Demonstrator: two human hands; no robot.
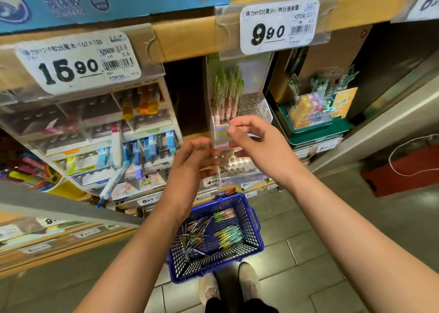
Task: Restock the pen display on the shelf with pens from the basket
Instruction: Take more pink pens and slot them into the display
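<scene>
The clear tiered pen display point(255, 103) stands on the shelf straight ahead. A cluster of pink pens with green tops point(227, 91) fills its upper left holes; the holes to their right and on the lower tier show no pens. My right hand point(254, 139) hovers just in front of the display, thumb and forefinger close together with nothing visible between them. My left hand point(193, 161) floats beside it with relaxed, slightly curled fingers and holds nothing. On the floor below sits the blue basket point(257, 243) with bundles of green and pink pens point(229, 233) and loose grey ones point(192, 237).
A highlighter and correction-tape rack point(142, 144) fills the shelf at left, with one white-and-blue pen point(112, 182) leaning out of it. A green stamp display point(316, 115) stands to the right. Price tags hang overhead. A red object point(403, 172) lies on the floor; my shoes point(209, 289) touch the basket.
</scene>
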